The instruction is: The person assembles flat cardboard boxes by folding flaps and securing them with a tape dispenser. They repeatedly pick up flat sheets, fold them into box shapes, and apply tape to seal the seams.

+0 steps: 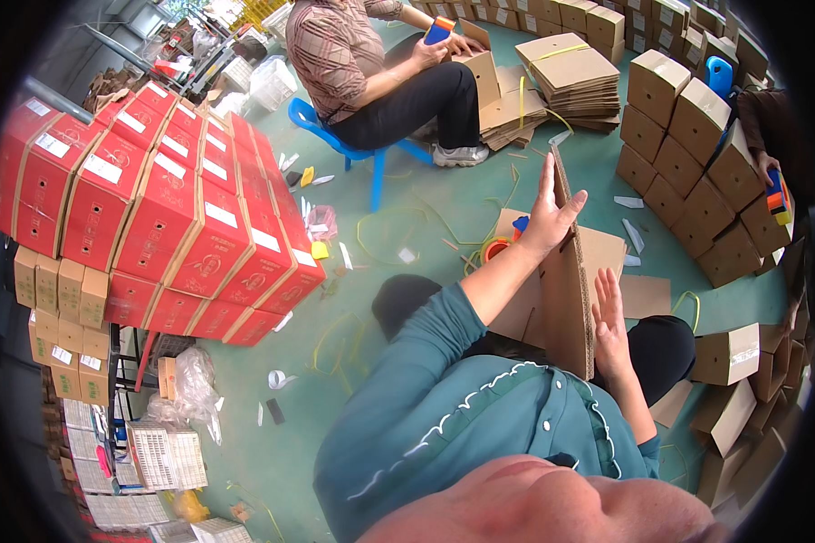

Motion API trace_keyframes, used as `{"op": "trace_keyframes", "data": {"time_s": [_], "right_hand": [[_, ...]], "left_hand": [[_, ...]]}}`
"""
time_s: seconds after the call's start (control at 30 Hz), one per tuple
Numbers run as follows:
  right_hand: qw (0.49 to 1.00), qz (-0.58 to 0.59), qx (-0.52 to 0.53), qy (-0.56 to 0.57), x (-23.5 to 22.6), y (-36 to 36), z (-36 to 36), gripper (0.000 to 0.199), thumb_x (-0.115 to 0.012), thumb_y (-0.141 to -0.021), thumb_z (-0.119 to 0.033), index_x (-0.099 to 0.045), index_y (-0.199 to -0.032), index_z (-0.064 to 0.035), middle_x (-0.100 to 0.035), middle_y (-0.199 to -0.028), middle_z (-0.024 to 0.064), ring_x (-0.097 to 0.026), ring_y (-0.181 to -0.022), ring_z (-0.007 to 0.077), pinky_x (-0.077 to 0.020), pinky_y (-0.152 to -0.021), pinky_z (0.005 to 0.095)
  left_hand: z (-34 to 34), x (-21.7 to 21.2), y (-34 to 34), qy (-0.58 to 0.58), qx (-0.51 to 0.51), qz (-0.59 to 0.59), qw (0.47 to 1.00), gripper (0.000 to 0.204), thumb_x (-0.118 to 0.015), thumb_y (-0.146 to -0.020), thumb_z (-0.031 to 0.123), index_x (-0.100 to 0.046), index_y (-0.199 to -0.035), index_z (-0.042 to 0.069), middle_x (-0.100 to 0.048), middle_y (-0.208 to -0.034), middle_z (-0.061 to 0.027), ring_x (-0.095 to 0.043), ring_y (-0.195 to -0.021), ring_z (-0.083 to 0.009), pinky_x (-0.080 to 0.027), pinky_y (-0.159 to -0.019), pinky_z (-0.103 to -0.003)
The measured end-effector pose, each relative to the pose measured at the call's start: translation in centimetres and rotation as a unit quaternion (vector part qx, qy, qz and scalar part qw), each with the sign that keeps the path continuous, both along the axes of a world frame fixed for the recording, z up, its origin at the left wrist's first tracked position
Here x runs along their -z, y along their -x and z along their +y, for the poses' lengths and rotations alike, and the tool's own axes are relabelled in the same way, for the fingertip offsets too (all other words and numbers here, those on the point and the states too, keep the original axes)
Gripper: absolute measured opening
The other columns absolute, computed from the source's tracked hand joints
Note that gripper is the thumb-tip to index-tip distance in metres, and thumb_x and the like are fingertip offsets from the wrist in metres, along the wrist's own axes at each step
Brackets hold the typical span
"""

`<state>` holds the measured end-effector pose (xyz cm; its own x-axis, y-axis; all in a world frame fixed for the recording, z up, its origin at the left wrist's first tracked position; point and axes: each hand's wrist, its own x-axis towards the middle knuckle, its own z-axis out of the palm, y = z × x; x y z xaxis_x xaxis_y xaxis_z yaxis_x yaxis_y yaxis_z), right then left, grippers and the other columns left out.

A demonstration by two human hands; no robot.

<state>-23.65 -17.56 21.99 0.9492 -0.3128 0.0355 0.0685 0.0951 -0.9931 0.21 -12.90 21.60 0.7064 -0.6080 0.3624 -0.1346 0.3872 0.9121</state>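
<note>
A flat piece of brown cardboard (566,299) stands on edge before my chest, seen nearly edge-on. My left hand (548,217) lies against its left face near the far end, fingers stretched out and thumb apart at the edge. On the other side, my right hand (610,321) is held up with straight fingers, close to the near part of the cardboard; whether it touches is hard to tell. Past my left wrist, an orange and blue tape dispenser (496,248) lies on the floor, partly covered by my arm. More cardboard (598,253) lies beyond the upright piece.
Red cartons (167,195) are stacked at left. Ahead, a co-worker (353,81) on a blue stool (312,118) holds a tape dispenser (439,31) at a box. Flat cardboard (570,77) and brown boxes (688,136) stand at right, where another person's hand (767,168) holds a dispenser.
</note>
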Motion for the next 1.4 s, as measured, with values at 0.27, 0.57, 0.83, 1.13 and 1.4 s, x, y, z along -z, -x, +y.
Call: {"op": "trace_keyframes", "data": {"time_s": [0.27, 0.57, 0.83, 1.13, 1.4], "right_hand": [[0.999, 0.021, 0.022, 0.009, -2.1, -0.4, -0.7, 0.095, -0.069, -0.081, -0.033, -0.011, -0.155, -0.0162, -0.019, -0.158, 0.0155, -0.012, -0.148, 0.0303, -0.0103, -0.117, 0.0522], [0.931, 0.109, 0.077, 0.339, -8.5, 1.1, -4.1, 0.071, -0.055, -0.083, -0.001, -0.033, -0.149, -0.0159, -0.038, -0.053, 0.0052, -0.039, -0.049, 0.0162, -0.0382, -0.053, 0.031], [0.941, 0.118, 0.206, 0.242, -7.6, 4.4, -7.0, 0.039, -0.051, -0.083, -0.001, -0.063, -0.12, -0.0061, -0.038, -0.056, 0.0002, -0.035, -0.051, 0.0067, -0.0332, -0.05, 0.0242], [0.856, 0.125, 0.149, 0.479, -2.5, 1.0, -2.8, 0.021, -0.058, -0.077, -0.006, -0.065, -0.097, -0.0053, -0.062, -0.067, 0.0161, -0.062, -0.064, 0.0334, -0.0513, -0.064, 0.04], [0.803, 0.233, 0.004, 0.548, 1.8, 0.1, -3.8, 0.023, -0.061, -0.076, -0.007, -0.057, -0.098, -0.0023, -0.064, -0.072, 0.0199, -0.064, -0.072, 0.0377, -0.0521, -0.067, 0.046]], "left_hand": [[0.7, -1.1, 0.5, 0.031, 0.041, 0.087, 0.995, 0.086, -0.062, -0.095, 0.017, -0.001, -0.153, 0.001, -0.017, -0.158, -0.0135, -0.02, -0.143, -0.0204, -0.017, -0.115, -0.032], [0.1, -2.6, 0.3, -0.014, -0.014, 0.109, 0.994, 0.083, -0.045, -0.071, -0.012, -0.021, -0.15, -0.002, -0.022, -0.157, -0.0142, -0.027, -0.142, -0.0227, -0.022, -0.115, -0.03], [10.2, -5.8, 7.2, -0.172, 0.158, -0.096, 0.968, 0.08, -0.039, -0.066, -0.015, -0.04, -0.145, 0.002, -0.012, -0.161, -0.0141, -0.004, -0.15, -0.0242, -0.008, -0.118, -0.036], [12.2, -5.1, 11.4, -0.224, 0.197, -0.258, 0.919, 0.065, -0.049, -0.082, 0.002, -0.04, -0.146, 0.007, -0.006, -0.16, -0.0186, -0.004, -0.15, -0.0305, -0.013, -0.118, -0.043], [7.3, -3.2, 8.1, -0.187, 0.102, -0.537, 0.816, 0.047, -0.06, -0.091, 0.033, -0.055, -0.129, 0.005, -0.045, -0.143, -0.0151, -0.041, -0.132, -0.0368, -0.035, -0.107, -0.045]]}}
